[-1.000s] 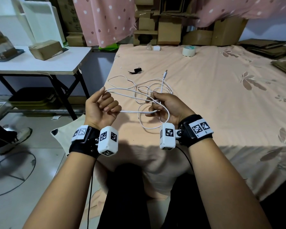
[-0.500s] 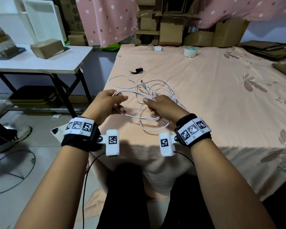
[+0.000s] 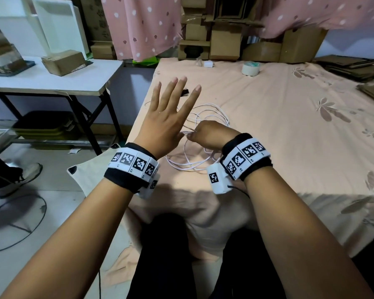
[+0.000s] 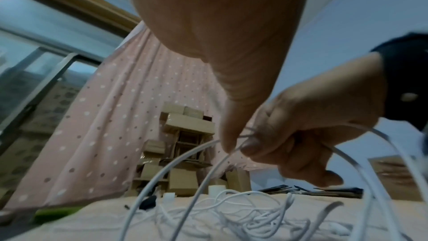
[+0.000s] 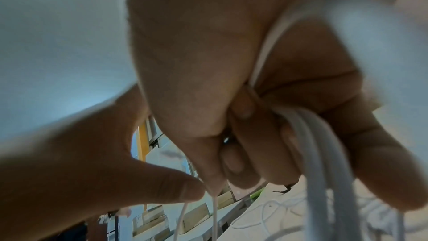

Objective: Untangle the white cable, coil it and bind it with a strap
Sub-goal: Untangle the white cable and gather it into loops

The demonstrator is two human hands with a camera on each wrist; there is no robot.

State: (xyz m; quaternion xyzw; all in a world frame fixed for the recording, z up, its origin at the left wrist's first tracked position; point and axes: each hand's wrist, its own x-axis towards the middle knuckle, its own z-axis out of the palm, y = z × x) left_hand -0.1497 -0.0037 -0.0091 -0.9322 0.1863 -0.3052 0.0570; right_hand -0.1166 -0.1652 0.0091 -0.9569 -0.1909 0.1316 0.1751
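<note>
The white cable (image 3: 190,167) lies in loose tangled loops on the bed near its front left corner. My right hand (image 3: 209,134) grips several strands of it in curled fingers; the right wrist view shows the strands (image 5: 317,135) running through the fist. My left hand (image 3: 166,113) is raised just left of the right, fingers straight and spread. Its thumb (image 4: 228,140) points down and touches the strands beside the right fingertips. The black strap (image 3: 185,92) lies on the bed beyond the cable, partly hidden behind my left fingers.
The peach bedsheet (image 3: 289,137) stretches to the right. A tape roll (image 3: 251,69) and a white charger plug (image 3: 208,64) sit at the far edge before cardboard boxes. A white table (image 3: 52,83) holding a box stands left. Another person's shoe (image 3: 20,178) is on the floor.
My left hand has let go of the cable, risen and spread its fingers. My right hand keeps its hold on the strands and has stayed over the loops.
</note>
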